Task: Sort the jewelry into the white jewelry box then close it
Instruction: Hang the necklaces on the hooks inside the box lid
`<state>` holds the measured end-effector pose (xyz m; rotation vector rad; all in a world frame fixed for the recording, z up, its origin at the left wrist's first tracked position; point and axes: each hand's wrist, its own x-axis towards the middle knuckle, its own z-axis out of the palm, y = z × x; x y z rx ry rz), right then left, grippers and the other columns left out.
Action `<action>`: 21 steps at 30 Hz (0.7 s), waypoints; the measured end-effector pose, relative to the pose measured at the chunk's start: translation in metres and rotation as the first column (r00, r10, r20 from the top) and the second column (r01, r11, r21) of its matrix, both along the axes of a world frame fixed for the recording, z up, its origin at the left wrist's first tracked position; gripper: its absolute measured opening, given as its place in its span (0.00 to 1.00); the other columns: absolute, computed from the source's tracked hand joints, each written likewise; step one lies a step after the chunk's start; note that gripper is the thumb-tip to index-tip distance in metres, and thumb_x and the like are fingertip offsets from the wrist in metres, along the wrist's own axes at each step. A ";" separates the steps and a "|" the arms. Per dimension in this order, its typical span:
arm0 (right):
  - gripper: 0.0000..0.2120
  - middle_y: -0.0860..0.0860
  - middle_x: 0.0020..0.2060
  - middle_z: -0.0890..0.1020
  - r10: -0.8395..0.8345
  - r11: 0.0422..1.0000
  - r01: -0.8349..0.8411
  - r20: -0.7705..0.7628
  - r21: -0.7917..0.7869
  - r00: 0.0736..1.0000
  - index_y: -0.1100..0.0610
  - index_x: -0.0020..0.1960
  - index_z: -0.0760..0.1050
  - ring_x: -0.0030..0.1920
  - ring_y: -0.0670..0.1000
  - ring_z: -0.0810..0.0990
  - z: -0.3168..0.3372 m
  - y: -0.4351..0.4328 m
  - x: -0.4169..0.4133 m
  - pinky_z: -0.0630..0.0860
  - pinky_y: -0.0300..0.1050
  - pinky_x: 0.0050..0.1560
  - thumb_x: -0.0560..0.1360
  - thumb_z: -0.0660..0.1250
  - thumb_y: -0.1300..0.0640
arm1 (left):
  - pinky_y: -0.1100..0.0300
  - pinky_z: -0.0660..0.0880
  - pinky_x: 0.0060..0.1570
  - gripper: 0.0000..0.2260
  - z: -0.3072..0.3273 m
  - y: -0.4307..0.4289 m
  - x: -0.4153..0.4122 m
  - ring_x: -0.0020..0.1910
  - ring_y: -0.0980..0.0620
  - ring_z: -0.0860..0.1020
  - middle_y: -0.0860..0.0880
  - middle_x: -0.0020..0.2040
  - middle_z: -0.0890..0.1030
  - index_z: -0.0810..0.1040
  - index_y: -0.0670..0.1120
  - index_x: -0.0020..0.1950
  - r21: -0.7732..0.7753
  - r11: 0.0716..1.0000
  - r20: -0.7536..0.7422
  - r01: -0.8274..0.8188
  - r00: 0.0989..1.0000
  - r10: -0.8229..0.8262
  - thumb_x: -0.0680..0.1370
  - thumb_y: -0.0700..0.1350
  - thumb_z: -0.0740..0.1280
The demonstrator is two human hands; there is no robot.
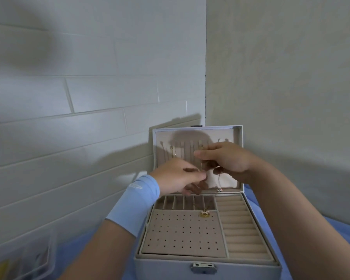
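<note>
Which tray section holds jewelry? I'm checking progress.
The narrow slot at the right end of the row, where a gold pendant lies; the other slots, the hole panel and the ring rolls look bare.

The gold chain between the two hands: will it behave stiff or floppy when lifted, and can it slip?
Probably floppy: the chain hangs straight down from the right hand before the open lid. Likely very light, since it looks hair-thin. It may slip or tangle easily; the left hand pinches its lower part.

A blue cloth-covered surface (267,217) fills the lower frame; on it sit the open white jewelry box (208,263) at lower centre and a clear plastic container (38,259) at lower left
</note>
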<state>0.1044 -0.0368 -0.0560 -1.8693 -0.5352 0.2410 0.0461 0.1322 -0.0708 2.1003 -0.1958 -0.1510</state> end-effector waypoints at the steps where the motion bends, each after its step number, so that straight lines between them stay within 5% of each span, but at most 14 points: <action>1: 0.10 0.51 0.35 0.80 0.031 0.999 -0.031 -0.020 0.010 0.999 0.57 0.41 0.80 0.37 0.49 0.78 0.002 -0.001 0.000 0.70 0.43 0.40 0.78 0.71 0.53 | 0.60 0.81 0.47 0.08 -0.002 0.000 0.000 0.50 0.51 0.84 0.49 0.50 0.86 0.83 0.45 0.53 0.006 1.000 0.008 -0.026 1.000 0.026 0.81 0.47 0.66; 4: 0.12 0.51 0.38 0.84 0.051 0.994 -0.046 0.046 -0.103 0.998 0.59 0.41 0.81 0.38 0.46 0.80 0.011 -0.004 -0.006 0.71 0.42 0.42 0.80 0.68 0.53 | 0.57 0.80 0.48 0.09 -0.008 -0.008 0.001 0.51 0.51 0.83 0.48 0.51 0.85 0.82 0.47 0.53 0.065 0.988 0.125 -0.142 0.983 0.133 0.80 0.51 0.65; 8: 0.10 0.53 0.35 0.83 -0.069 0.987 0.096 0.200 -0.128 0.977 0.64 0.41 0.83 0.34 0.46 0.78 0.016 -0.006 -0.006 0.75 0.36 0.37 0.77 0.71 0.59 | 0.60 0.75 0.44 0.10 -0.010 -0.022 -0.005 0.48 0.54 0.81 0.52 0.53 0.86 0.80 0.50 0.60 -0.242 0.970 -0.009 -0.022 1.000 0.021 0.82 0.49 0.64; 15: 0.07 0.48 0.37 0.84 -0.045 0.995 0.063 0.218 -0.073 0.975 0.56 0.45 0.85 0.37 0.45 0.78 0.018 -0.009 -0.006 0.70 0.28 0.30 0.77 0.72 0.55 | 0.65 0.68 0.37 0.10 -0.012 -0.014 -0.006 0.41 0.57 0.75 0.58 0.43 0.81 0.84 0.53 0.58 -0.164 0.986 0.047 -0.035 0.998 0.043 0.81 0.50 0.64; 21: 0.08 0.45 0.33 0.80 0.106 0.968 -0.057 0.192 -0.245 0.976 0.55 0.45 0.85 0.34 0.47 0.74 0.018 -0.017 -0.003 0.70 0.39 0.34 0.78 0.69 0.53 | 0.63 0.68 0.36 0.10 -0.004 -0.012 -0.006 0.36 0.57 0.75 0.57 0.40 0.81 0.85 0.50 0.50 -0.094 0.995 0.101 -0.041 0.994 0.051 0.82 0.50 0.64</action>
